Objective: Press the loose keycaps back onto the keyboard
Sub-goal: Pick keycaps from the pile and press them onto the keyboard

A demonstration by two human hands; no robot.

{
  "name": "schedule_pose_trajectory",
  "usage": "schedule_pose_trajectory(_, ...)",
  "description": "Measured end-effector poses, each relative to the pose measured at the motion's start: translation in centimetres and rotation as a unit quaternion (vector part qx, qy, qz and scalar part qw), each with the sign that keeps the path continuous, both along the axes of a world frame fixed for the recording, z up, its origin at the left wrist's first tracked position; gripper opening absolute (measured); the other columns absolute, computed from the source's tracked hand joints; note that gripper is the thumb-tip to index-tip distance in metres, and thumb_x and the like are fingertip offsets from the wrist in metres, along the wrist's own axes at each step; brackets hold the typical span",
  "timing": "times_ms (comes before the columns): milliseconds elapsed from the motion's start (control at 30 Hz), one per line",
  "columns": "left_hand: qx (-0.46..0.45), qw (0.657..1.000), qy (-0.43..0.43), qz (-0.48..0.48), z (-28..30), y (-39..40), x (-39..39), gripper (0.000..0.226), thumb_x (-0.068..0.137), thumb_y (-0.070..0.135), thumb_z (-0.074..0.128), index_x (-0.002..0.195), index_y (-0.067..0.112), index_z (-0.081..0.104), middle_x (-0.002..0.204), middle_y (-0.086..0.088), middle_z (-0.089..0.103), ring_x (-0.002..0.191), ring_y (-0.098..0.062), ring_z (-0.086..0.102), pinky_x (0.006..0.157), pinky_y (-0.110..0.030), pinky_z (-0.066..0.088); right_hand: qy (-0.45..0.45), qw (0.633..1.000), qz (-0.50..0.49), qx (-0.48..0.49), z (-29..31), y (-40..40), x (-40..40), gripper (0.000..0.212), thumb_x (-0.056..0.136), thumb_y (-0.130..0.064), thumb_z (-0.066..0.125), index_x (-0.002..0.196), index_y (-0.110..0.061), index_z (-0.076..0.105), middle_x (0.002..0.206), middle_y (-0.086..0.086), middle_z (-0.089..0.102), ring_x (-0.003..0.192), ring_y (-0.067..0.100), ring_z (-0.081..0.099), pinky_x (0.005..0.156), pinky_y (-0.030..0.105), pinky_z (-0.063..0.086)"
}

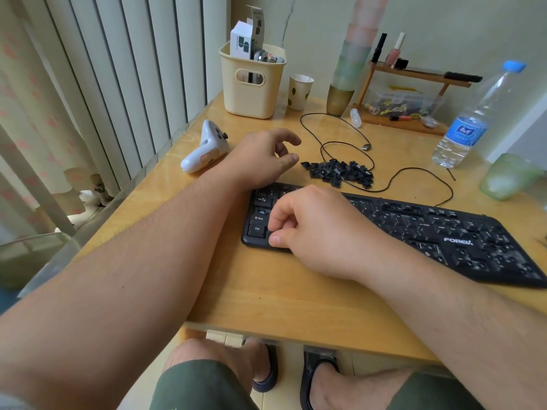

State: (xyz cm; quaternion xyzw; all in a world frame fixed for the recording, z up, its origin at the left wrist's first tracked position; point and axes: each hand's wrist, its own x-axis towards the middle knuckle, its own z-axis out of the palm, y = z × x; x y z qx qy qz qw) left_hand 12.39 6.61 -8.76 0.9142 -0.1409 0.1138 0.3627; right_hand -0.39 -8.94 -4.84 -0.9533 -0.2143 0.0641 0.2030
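The black keyboard (444,232) lies across the wooden table, with many key sockets bare. Behind it sits a pile of loose black keycaps (337,173). My left hand (263,158) is just left of the pile, with its fingers loosely curled and nothing in them. My right hand (313,229) rests over the keyboard's left end. Its fingers are curled, and thumb and index finger pinch a small dark keycap (270,234) down on the bottom row, right next to the Ctrl key (257,229). The hand hides the keys beneath it.
The keyboard's thin black cable (414,176) loops around the keycap pile. A white controller (204,149) lies at the left, a beige basket (251,84) and paper cup (299,91) stand behind. A water bottle (470,119) and a wooden shelf (414,81) are at the right.
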Motion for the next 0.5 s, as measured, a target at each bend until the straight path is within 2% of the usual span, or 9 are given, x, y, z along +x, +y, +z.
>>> schedule_pose_trajectory(67, -0.003, 1.000, -0.002, 0.001, 0.0, 0.0, 0.0, 0.033, 0.100, 0.037, 0.064, 0.133, 0.033, 0.063, 0.098, 0.009, 0.067, 0.095, -0.012, 0.061, 0.085, -0.030, 0.046, 0.004, 1.000, -0.016, 0.010, 0.3, -0.2, 0.5, 0.008, 0.091, -0.029, 0.077, 0.084, -0.029, 0.075, 0.075, -0.015, 0.063, 0.072, 0.000, 0.057, 0.062, 0.023, 0.042)
schedule_pose_trajectory(167, -0.005, 1.000, -0.002, 0.001, -0.1, 0.0, 0.1, 0.033, 0.100, 0.036, 0.064, 0.132, 0.033, 0.063, 0.098, 0.009, 0.067, 0.095, -0.010, 0.060, 0.083, -0.029, 0.045, 0.010, 1.000, -0.030, -0.002, 0.7, -0.2, 1.4, 0.011, 0.093, -0.030, 0.076, 0.082, -0.029, 0.076, 0.076, -0.015, 0.064, 0.073, 0.000, 0.056, 0.060, 0.020, 0.038)
schedule_pose_trajectory(367, -0.007, 1.000, 0.001, -0.002, -0.1, 0.1, 0.2, 0.033, 0.099, 0.034, 0.065, 0.132, 0.032, 0.064, 0.096, 0.011, 0.066, 0.094, -0.011, 0.060, 0.087, -0.029, 0.047, 0.016, 0.999, -0.005, -0.052, 1.2, 0.9, 1.8, 0.009, 0.093, -0.030, 0.075, 0.085, -0.029, 0.077, 0.088, -0.009, 0.070, 0.082, 0.005, 0.061, 0.067, 0.022, 0.048)
schedule_pose_trajectory(500, -0.008, 1.000, -0.002, 0.000, -0.1, 0.1, 0.1, 0.033, 0.099, 0.035, 0.066, 0.132, 0.033, 0.064, 0.097, 0.010, 0.067, 0.096, -0.012, 0.060, 0.087, -0.030, 0.047, 0.022, 0.999, -0.013, -0.044, 1.1, 0.8, 2.1, 0.011, 0.093, -0.030, 0.076, 0.083, -0.028, 0.077, 0.088, -0.008, 0.071, 0.081, 0.006, 0.063, 0.069, 0.024, 0.051)
